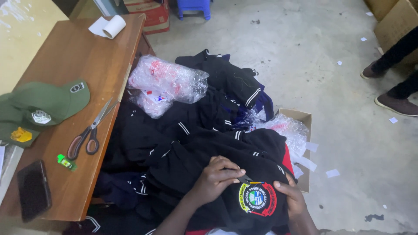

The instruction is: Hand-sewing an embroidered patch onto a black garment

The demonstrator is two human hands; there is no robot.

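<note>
A black garment (244,152) with white stripe trim lies over my lap, a round multicoloured embroidered badge (257,199) on it. My left hand (214,178) presses down on the cloth just left of the badge, its fingers pinched on a small dark tool whose tip points toward the badge. My right hand (291,196) rests on the fabric at the badge's right edge, holding the cloth flat. A pile of more black garments (209,100) spreads in front of me.
A wooden table (74,65) stands on my left with scissors (89,130), green caps (43,106), a dark phone (32,189), a small green object (66,162) and a white paper roll (114,26). Clear plastic bags (167,80), an open cardboard box (302,119), another person's shoes (394,103).
</note>
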